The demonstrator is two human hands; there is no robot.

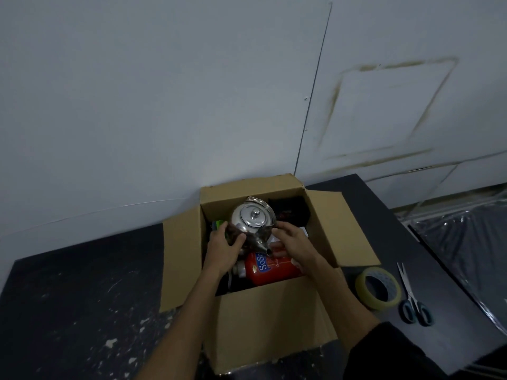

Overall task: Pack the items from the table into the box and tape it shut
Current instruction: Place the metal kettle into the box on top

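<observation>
Stainless-steel teapot [252, 223] held over open cardboard box [271, 319], spout toward camera. Left hand [223, 246] grips teapot's left side; right hand [295, 244] cups right side, fingers curled on body. Red bottle [270, 268] lies inside box beneath. Tape roll [378, 287] and scissors [413, 300] rest on dark surface [68, 297], right of box.

A plain brown cardboard box [270, 316] is seen on a black worktop [68, 292] flecked with pale paint spots. A shiny silver teapot [251, 222] and a red bottle [271, 266] with a blue label are shown inside. Yellowish tape [377, 289] and teal-handled scissors [413, 300] are seen at right.
</observation>
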